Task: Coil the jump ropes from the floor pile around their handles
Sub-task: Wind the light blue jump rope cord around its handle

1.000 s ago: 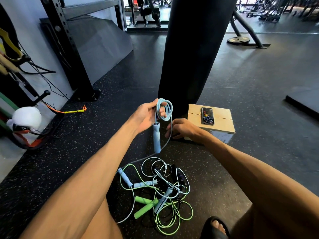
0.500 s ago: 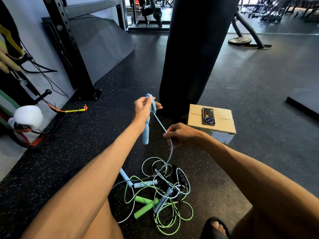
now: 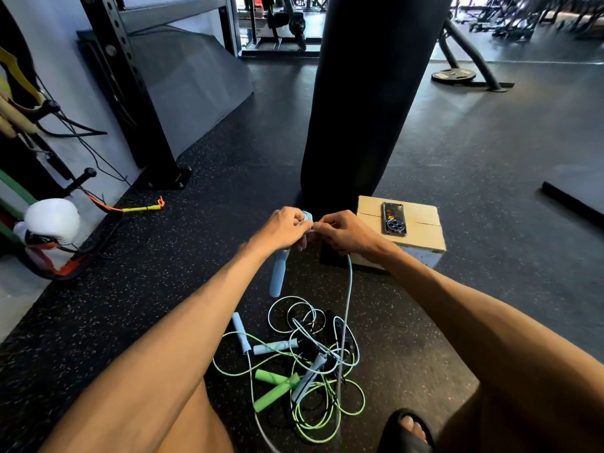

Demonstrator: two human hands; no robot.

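Early in the job, by my read: one rope in hand, part-wound, the rest untouched.

The left hand point(image 3: 281, 228) has its grip closed round the top of a light-blue handle point(image 3: 277, 276), which hangs down below the fist, lower end free. A few wound turns point(image 3: 307, 216) of pale blue cord bunch at the handle's top, just above the knuckles. The exact no. of turns is too small to tell.

The right hand point(image 3: 346, 233) touches the left, its grip pinching the cord point(image 3: 349, 289) right at those turns, approx. where the next wrap would go. From there the cord drops straight down into the pile point(image 3: 304, 322) on the floor point(image 3: 196, 256), so plenty of this rope is left to wind. Which floor handle is its partner I can't tell, maybe the blue handle point(image 3: 240, 333) at the pile's left edge.

Left to do: finish this rope, then the others. The pile holds two green handles point(image 3: 276, 389) lying crossed w/ green cord looped round them, plus pale cords and at least two more bluish handles, all tangled. No finished, coiled rope shows anywhere in view.

Nearby but not involved: a cardboard box point(image 3: 421, 237) w/ a phone point(image 3: 394, 220) on top, just right of the hands, and a black punching bag point(image 3: 369, 93) behind.
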